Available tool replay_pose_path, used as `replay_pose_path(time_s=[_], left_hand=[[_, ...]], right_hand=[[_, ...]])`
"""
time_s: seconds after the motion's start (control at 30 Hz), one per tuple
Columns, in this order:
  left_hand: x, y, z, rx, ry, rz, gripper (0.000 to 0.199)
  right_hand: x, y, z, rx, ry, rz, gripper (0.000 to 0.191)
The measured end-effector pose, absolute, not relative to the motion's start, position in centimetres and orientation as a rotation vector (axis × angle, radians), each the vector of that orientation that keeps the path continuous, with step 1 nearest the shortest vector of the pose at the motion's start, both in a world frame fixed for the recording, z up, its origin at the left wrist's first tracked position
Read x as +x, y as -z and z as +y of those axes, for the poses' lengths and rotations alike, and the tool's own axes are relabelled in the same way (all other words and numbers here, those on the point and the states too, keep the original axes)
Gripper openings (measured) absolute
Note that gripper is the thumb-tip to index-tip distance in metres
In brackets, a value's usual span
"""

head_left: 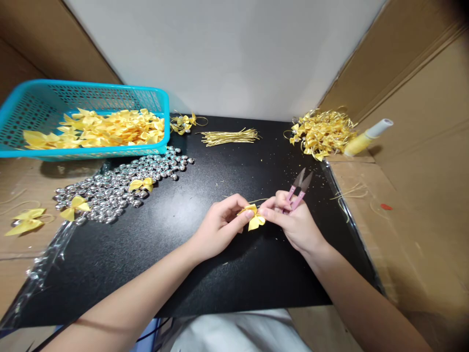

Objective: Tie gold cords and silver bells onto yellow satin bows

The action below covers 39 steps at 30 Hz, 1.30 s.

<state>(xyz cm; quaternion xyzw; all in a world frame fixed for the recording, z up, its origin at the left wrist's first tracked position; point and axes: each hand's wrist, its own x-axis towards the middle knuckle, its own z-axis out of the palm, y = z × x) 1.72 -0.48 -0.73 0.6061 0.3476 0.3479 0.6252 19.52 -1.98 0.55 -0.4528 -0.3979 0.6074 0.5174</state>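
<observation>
Over the black table my left hand (pixel 223 222) pinches a yellow ribbon bow (pixel 256 222) between thumb and forefinger. My right hand (pixel 293 217) meets the bow from the other side, its thumb and forefinger closed at the bow's edge. Tucked in the right palm is a pair of pink-handled thread snips (pixel 299 189), blades pointing up and away from the bow. A thin gold cord (pixel 258 200) sticks out behind the bow between both hands. The bow's middle is partly covered by my fingers.
A blue basket (pixel 165 117) of yellow bows stands back left, beside a spread of silver beads (pixel 110 186). Cut gold cords (pixel 230 137) lie at the back. Bows with cord loops (pixel 324 132) are heaped back right near a yellow thread spool (pixel 361 143). Cardboard walls (pixel 417 98) flank the table.
</observation>
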Motion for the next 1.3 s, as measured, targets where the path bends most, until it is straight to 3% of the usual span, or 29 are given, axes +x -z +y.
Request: replay_pose_path(time_s=[0.5, 0.67, 0.83, 1.0, 1.3], left_hand=[[1.8, 0.4, -0.7, 1.326, -0.928, 0.757, 0.020], [1.4, 1.0, -0.6, 1.653, -1.151, 0.735, 0.002], [0.6, 1.0, -0.5, 2.184, -1.386, 0.564, 0.017], [0.3, 0.6, -0.8, 2.254, -1.410, 0.586, 0.024], [0.3, 0.6, -0.9, 2.233, -1.423, 0.640, 0.018]], right_hand=[[19.9, 0.1, -2.2, -0.934, -1.388, -1.005, 0.047], [20.1, 0.3, -2.4, -0.869, -1.385, -1.104, 0.047], [21.2, 0.0, -2.8, -1.053, -0.967, -1.596, 0.052], [22.3, -1.1, -2.3, -1.092, -0.554, -1.924, 0.046], [22.7, -1.7, -2.0, -1.009, -0.038, -2.011, 0.030]])
